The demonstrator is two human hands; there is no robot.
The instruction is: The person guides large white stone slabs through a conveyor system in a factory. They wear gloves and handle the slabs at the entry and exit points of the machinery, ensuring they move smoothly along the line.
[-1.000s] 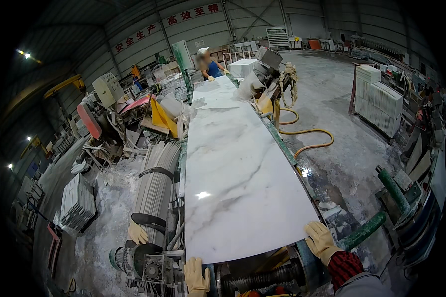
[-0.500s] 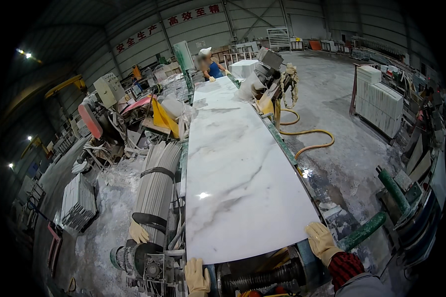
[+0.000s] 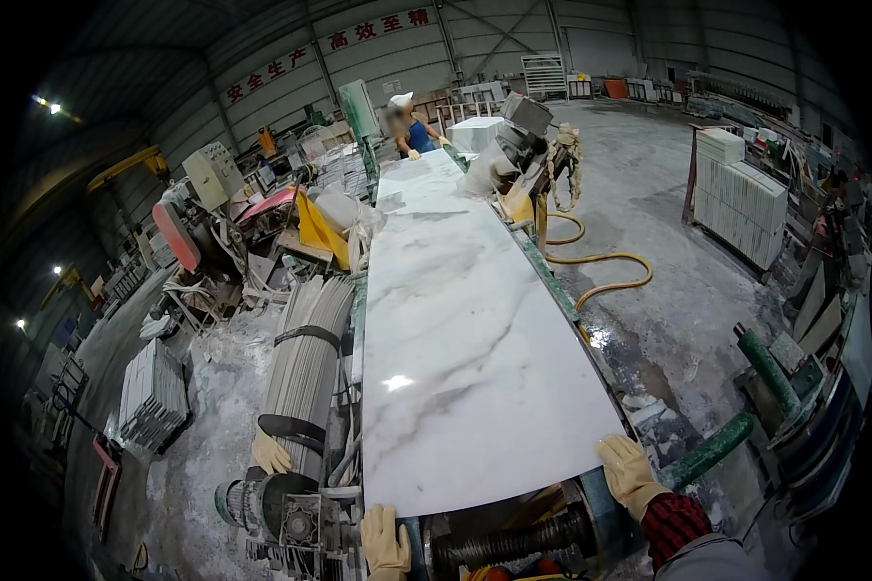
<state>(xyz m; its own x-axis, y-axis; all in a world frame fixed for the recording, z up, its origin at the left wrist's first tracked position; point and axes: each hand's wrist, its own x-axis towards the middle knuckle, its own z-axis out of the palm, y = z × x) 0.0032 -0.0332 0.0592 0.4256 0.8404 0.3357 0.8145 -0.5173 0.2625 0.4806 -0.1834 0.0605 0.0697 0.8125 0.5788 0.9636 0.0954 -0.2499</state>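
Note:
A long, polished white marble slab [image 3: 465, 358] with grey veins lies along the machine bed in front of me. My left hand [image 3: 386, 544], in a cream glove, is at its near left corner, fingers stretched out. At the near right corner, my gloved right hand [image 3: 632, 474] rests with its fingers laid against the edge. The undersides of both hands are hidden. Below the slab's near edge a dark ribbed roller [image 3: 509, 544] shows. Across the slab's far end, a person [image 3: 419, 131] in a white cap and blue top has gloved hands at that end.
On the left lie a strapped bundle of strips [image 3: 305, 358], a loose cream glove [image 3: 271, 452] and a motor [image 3: 247, 504]. A green pipe [image 3: 712, 450] juts out at right. A yellow hose [image 3: 615, 259] curls over the wet floor. Stacked slabs [image 3: 741, 208] stand farther right.

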